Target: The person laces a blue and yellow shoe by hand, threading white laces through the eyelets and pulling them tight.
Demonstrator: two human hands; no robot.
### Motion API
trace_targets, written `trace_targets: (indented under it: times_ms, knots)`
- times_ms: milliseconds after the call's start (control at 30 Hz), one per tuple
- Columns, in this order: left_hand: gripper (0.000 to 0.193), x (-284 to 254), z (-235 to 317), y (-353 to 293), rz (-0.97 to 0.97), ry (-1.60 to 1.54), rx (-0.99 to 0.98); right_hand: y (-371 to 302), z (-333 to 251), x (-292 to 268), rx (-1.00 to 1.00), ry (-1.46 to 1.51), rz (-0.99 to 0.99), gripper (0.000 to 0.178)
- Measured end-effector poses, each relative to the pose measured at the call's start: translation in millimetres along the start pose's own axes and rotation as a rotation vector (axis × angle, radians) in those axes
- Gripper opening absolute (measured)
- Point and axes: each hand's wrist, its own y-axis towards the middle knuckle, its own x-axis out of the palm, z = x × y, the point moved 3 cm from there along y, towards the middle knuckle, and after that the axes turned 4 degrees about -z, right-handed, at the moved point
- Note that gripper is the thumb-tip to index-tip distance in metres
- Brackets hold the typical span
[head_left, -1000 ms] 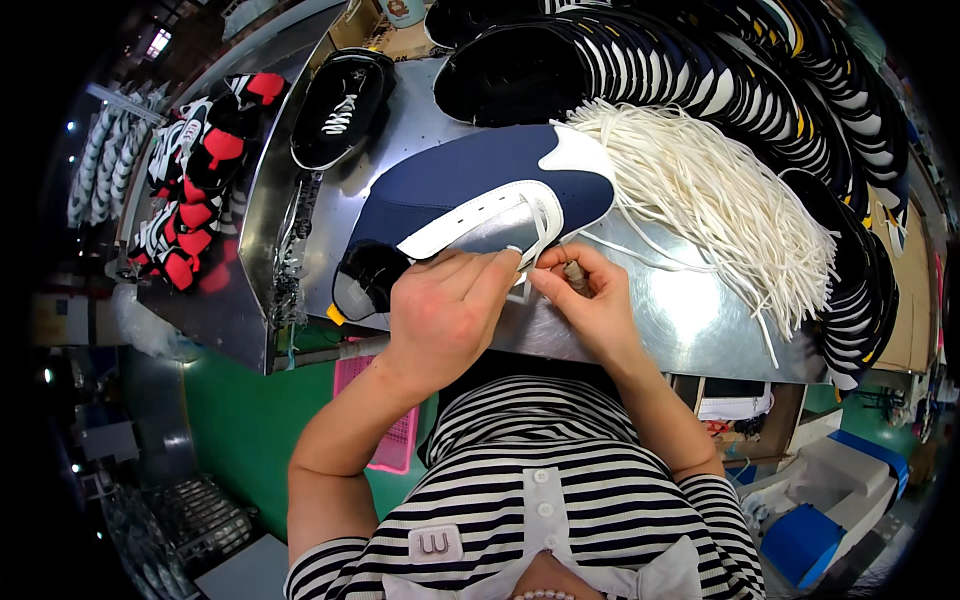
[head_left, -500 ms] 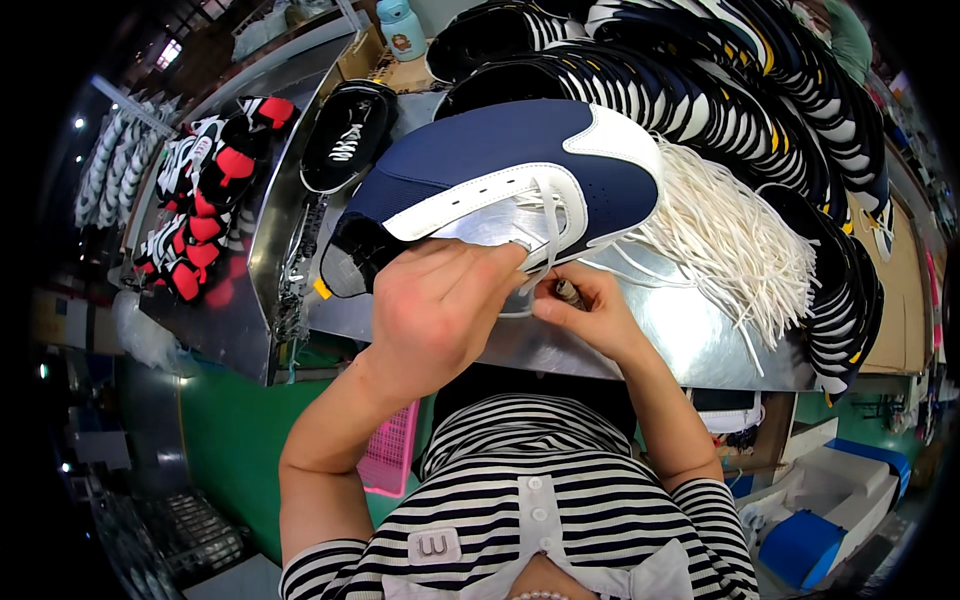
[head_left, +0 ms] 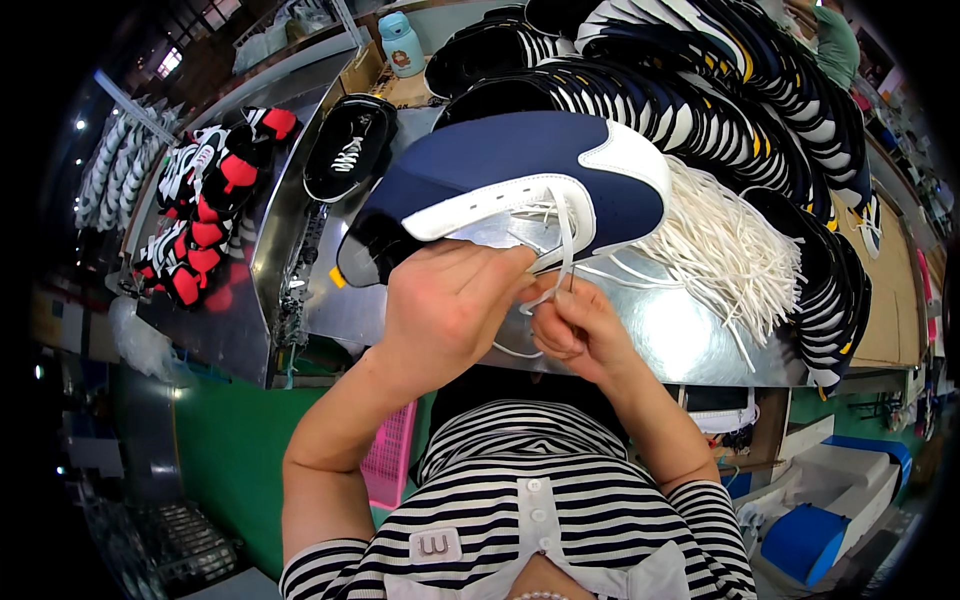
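Observation:
A navy and white shoe upper [head_left: 500, 150] lies on its side above the metal table. My left hand [head_left: 450, 305] is closed on its lower edge by the white eyelet strip, fingertips pinched near the lace. A white shoelace [head_left: 566, 225] runs through that strip and loops down between my hands. Close to the loop, my right hand [head_left: 585, 325] is curled shut around a small awl-like tool; a thin dark shank [head_left: 571, 284] shows by the fingertips, while the handle is hidden in the palm.
A heap of white laces [head_left: 735, 260] lies to the right, beside long rows of stacked uppers [head_left: 690, 110]. At the left are a black shoe upper [head_left: 345, 150] and red, black and white uppers [head_left: 205, 235]. A light-blue bottle [head_left: 401, 45] stands at the back; a pink basket [head_left: 390, 455] sits below.
My right hand has turned over, so the tool's handle end no longer shows. The upper has shifted slightly right and down, and the lace loop now hangs nearer my right fingers.

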Motion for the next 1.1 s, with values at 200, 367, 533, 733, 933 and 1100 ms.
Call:
trace_targets:
  times_ms: [200,367,533,733,933,1100]
  knots:
    - [0.020,-15,-13,-10,-0.011,0.066,-0.086,-24,2,6,0.142,-0.717,0.378,0.022]
    - [0.019,-30,-33,-18,0.017,0.054,-0.194,-94,18,-14,0.174,-1.389,0.279,0.011]
    - [0.020,-23,-41,-10,0.023,0.009,-0.236,-176,21,-23,0.476,-1.555,0.204,0.013]
    - [0.019,48,-49,-50,-0.418,-0.082,-0.300,-153,-10,-10,0.342,-1.150,0.502,0.012]
    - [0.021,76,-66,-84,-0.705,-0.136,-0.437,-42,-10,-29,0.118,-1.025,0.524,0.017]
    - [0.020,71,-53,-68,-0.626,-0.085,-0.318,-11,4,-50,-0.060,-1.246,0.451,0.026]
